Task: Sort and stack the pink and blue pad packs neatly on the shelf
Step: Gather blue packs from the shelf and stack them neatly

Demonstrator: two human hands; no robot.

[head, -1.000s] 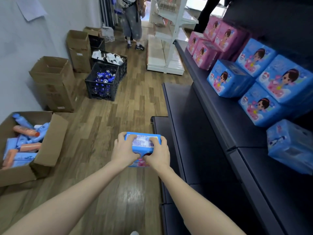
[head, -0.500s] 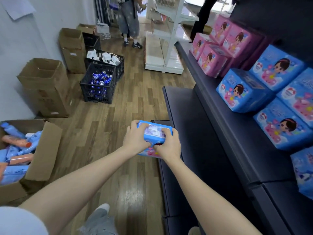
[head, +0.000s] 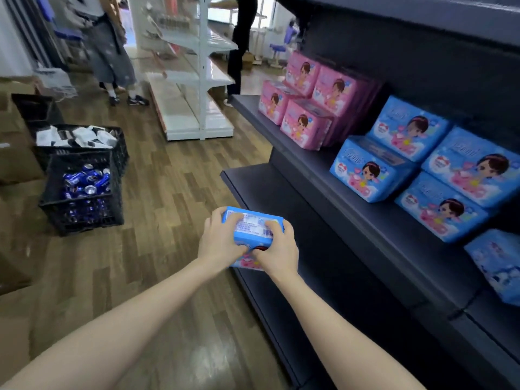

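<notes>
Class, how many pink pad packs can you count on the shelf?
4 pink packs: bottom left, bottom right, upper left, upper right, on the dark shelf. More may hide behind.

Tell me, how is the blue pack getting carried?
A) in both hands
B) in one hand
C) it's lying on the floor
A: the left hand and the right hand both grip the blue pack, holding it up above the wooden floor.
</notes>
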